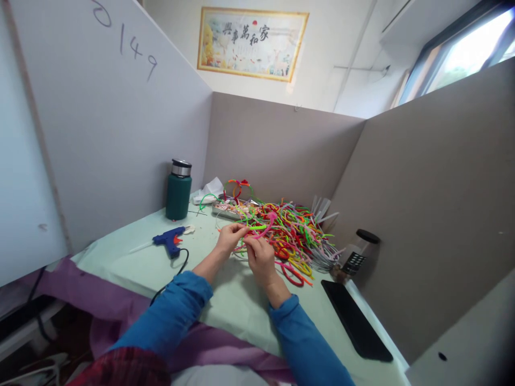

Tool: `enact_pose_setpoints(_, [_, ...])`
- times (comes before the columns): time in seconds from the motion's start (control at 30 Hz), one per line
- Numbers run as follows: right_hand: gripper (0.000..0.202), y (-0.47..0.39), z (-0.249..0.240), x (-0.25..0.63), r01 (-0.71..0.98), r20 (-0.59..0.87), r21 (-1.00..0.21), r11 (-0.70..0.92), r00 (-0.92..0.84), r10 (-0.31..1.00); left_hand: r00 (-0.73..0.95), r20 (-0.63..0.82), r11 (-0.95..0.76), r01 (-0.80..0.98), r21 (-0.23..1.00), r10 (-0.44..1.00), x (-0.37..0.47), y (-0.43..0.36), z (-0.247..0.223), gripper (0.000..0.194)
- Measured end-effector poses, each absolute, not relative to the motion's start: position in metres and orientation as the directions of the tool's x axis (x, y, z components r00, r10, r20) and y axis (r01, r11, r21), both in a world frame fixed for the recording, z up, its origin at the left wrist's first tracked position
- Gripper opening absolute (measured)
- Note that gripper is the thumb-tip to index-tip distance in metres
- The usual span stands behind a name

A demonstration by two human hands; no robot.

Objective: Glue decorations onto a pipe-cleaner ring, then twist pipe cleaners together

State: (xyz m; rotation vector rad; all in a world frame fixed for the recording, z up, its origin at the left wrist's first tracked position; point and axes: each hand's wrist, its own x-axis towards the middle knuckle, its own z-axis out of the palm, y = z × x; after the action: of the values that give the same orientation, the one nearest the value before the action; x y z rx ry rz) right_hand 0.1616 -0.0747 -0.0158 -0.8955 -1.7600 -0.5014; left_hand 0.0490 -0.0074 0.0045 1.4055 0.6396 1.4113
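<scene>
My left hand (230, 238) is closed in a pinch over the table, and a bright green pipe cleaner (258, 228) sticks out from its fingertips. Close beside it, my right hand (261, 260) pinches the lower end of a pink pipe cleaner (266, 230), which curves up to a fluffy pink tip. The fingertips of both hands nearly meet, so how the green and pink pieces join is hidden. Right behind the hands spreads a tangled heap of colourful pipe cleaners (298, 228).
A blue glue gun (169, 241) with a black cord lies at left, near a green bottle (179, 190). Behind are a metal tray (225, 210) and crumpled white paper (209, 190). A clear jar (358, 256) and a flat black object (356, 321) are at right. Grey partitions (281, 145) enclose the table.
</scene>
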Motion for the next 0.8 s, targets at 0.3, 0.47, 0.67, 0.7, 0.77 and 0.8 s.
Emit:
enact_pose_setpoints(0.3, [0.02,-0.08,-0.01,0.165,0.721,0.932,-0.222,0.656,-0.04,0.36,0.21,0.378,-0.318,-0.269,0.909,0.902,0.048,-0.009,0.007,0.037])
enact_pose_setpoints(0.47, [0.016,-0.08,-0.006,0.17,0.708,0.943,-0.255,0.659,0.032,0.33,0.373,0.323,-0.196,-0.34,0.92,0.87,0.045,-0.013,0.01,0.04])
enact_pose_setpoints(0.67, [0.017,-0.079,-0.007,0.171,0.704,0.939,-0.255,0.663,0.018,0.342,0.353,0.32,-0.199,-0.337,0.92,0.879,0.045,-0.014,0.011,0.038])
enact_pose_setpoints(0.7, [0.017,-0.078,-0.008,0.171,0.703,0.938,-0.252,0.665,0.008,0.347,0.339,0.323,-0.212,-0.325,0.921,0.884,0.046,-0.014,0.01,0.038])
enact_pose_setpoints(0.77, [0.018,-0.077,-0.01,0.169,0.701,0.937,-0.238,0.673,-0.017,0.35,0.303,0.337,-0.241,-0.313,0.919,0.891,0.048,-0.011,0.007,0.04])
enact_pose_setpoints(0.8, [0.018,-0.077,-0.011,0.168,0.699,0.937,-0.23,0.677,-0.029,0.348,0.283,0.348,-0.255,-0.316,0.914,0.894,0.05,-0.009,0.005,0.041])
